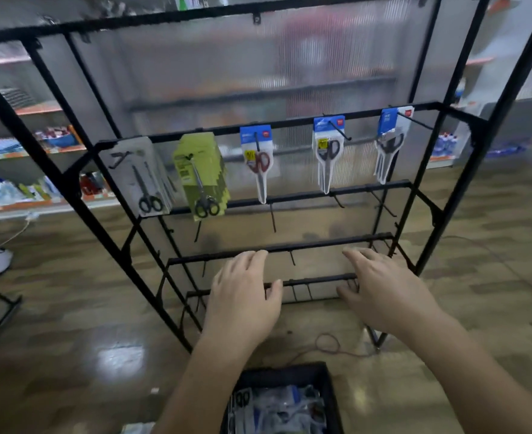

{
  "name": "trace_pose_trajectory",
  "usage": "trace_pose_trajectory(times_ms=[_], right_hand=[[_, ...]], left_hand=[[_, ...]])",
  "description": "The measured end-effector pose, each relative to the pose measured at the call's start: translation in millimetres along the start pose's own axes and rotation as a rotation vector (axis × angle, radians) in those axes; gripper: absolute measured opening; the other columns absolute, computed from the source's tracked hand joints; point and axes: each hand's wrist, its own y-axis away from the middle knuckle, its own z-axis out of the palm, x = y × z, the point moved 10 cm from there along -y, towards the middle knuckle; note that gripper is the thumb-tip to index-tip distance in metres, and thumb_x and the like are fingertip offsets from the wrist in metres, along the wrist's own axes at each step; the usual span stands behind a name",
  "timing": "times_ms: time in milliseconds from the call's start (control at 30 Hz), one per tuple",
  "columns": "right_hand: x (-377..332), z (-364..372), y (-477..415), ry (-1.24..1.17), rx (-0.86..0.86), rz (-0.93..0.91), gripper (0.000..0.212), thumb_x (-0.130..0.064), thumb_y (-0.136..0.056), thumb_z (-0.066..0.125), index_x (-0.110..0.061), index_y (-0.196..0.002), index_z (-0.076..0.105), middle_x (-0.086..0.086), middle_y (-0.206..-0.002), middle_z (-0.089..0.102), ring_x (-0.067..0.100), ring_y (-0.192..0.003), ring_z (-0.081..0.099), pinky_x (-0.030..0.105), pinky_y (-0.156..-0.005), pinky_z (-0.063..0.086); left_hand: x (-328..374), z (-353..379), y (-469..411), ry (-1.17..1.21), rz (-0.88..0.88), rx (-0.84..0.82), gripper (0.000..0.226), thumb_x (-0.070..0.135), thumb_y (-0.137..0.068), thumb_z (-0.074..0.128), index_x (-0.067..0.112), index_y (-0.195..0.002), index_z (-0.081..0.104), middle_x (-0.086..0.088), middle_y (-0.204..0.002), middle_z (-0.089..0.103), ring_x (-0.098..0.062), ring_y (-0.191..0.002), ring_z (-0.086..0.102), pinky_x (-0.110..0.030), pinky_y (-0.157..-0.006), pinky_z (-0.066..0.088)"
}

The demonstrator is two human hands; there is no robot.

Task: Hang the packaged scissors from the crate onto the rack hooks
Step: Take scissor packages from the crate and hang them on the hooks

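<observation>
Black rack (289, 244) before two empty hands.

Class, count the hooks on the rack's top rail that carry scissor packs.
5, left to right: white pack, green stack, red-handled pack, black-handled pack, far-right pack. More packs may hide behind the front ones.

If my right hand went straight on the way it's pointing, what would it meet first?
Likely the third rack rail, just beyond the right hand and its fingertips. Depth is unclear, so they may already touch it.
</observation>
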Motion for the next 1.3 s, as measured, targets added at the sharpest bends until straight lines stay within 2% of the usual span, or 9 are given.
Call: trace_pose_trajectory(times_ms=[100,233,400,567,700,933,1033,1133,1300], right_hand=[[0,4,21,-0.027,0.011,0.003,0.051,-0.045,-0.101,0.049,-0.024,-0.146,0.040,-0.004,-0.149,0.047,0.021,-0.137,0.045,0.034,-0.107,0.041],[2,18,51,-0.015,-0.027,0.008,0.055,-0.046,-0.100,0.048,-0.025,-0.149,0.037,-0.002,-0.152,0.046,0.021,-0.140,0.043,0.035,-0.109,0.039],[-14,26,86,0.031,-0.045,0.044,0.059,-0.043,-0.098,0.048,-0.027,-0.152,0.032,-0.004,-0.153,0.044,0.021,-0.138,0.044,0.034,-0.109,0.037],[-44,47,98,0.004,-0.084,0.139,0.069,-0.045,-0.100,0.047,-0.026,-0.160,0.020,-0.004,-0.164,0.029,0.020,-0.149,0.031,0.035,-0.117,0.029],[-71,79,97,0.006,-0.115,0.192,0.074,-0.046,-0.097,0.047,-0.027,-0.162,0.016,-0.003,-0.168,0.021,0.018,-0.154,0.020,0.036,-0.124,0.023],[-73,116,94,0.057,-0.178,0.207,0.074,-0.053,-0.100,0.044,-0.027,-0.163,0.013,0.000,-0.169,0.019,0.020,-0.156,0.016,0.038,-0.124,0.020],[-57,130,88,0.085,-0.197,0.186,0.075,-0.052,-0.099,0.047,-0.026,-0.162,0.017,0.001,-0.168,0.022,0.022,-0.155,0.018,0.037,-0.123,0.020],[-40,155,77,0.077,-0.253,0.161,0.071,-0.050,-0.098,0.050,-0.025,-0.158,0.022,-0.001,-0.165,0.026,0.020,-0.153,0.023,0.035,-0.120,0.024],[-9,250,44,0.090,-0.368,0.090,0.064,-0.050,-0.095,0.054,-0.026,-0.150,0.032,0.001,-0.155,0.039,0.026,-0.141,0.040,0.040,-0.113,0.032]], left_hand=[[1,0,25,-0.052,-0.006,0.005,0.055,0.049,-0.105,0.043,0.030,-0.156,0.033,0.011,-0.157,0.038,-0.012,-0.147,0.030,-0.038,-0.124,0.026],[2,0,47,-0.144,0.028,-0.022,0.055,0.049,-0.104,0.043,0.029,-0.155,0.033,0.009,-0.157,0.039,-0.013,-0.148,0.029,-0.038,-0.124,0.023],[-16,0,67,-0.132,0.071,-0.054,0.057,0.049,-0.104,0.044,0.028,-0.156,0.032,0.008,-0.158,0.038,-0.015,-0.148,0.030,-0.039,-0.124,0.023],[-49,4,72,-0.122,0.158,-0.120,0.057,0.049,-0.104,0.044,0.028,-0.155,0.032,0.007,-0.157,0.038,-0.016,-0.148,0.030,-0.038,-0.123,0.024],[-81,14,72,-0.159,0.221,-0.165,0.058,0.051,-0.103,0.044,0.028,-0.155,0.032,0.005,-0.158,0.037,-0.018,-0.148,0.028,-0.039,-0.123,0.022],[-109,55,68,-0.152,0.208,-0.261,0.056,0.049,-0.103,0.046,0.025,-0.152,0.036,0.001,-0.149,0.047,-0.023,-0.139,0.041,-0.040,-0.114,0.034],[-108,78,64,-0.162,0.192,-0.279,0.054,0.046,-0.102,0.048,0.023,-0.150,0.040,0.000,-0.145,0.050,-0.023,-0.137,0.043,-0.040,-0.113,0.035],[-107,109,62,-0.172,0.162,-0.299,0.057,0.045,-0.101,0.049,0.022,-0.152,0.039,0.000,-0.150,0.048,-0.022,-0.141,0.040,-0.041,-0.117,0.033],[-121,201,56,-0.167,0.085,-0.345,0.059,0.045,-0.101,0.049,0.022,-0.153,0.038,-0.004,-0.150,0.049,-0.027,-0.139,0.042,-0.043,-0.115,0.036]])
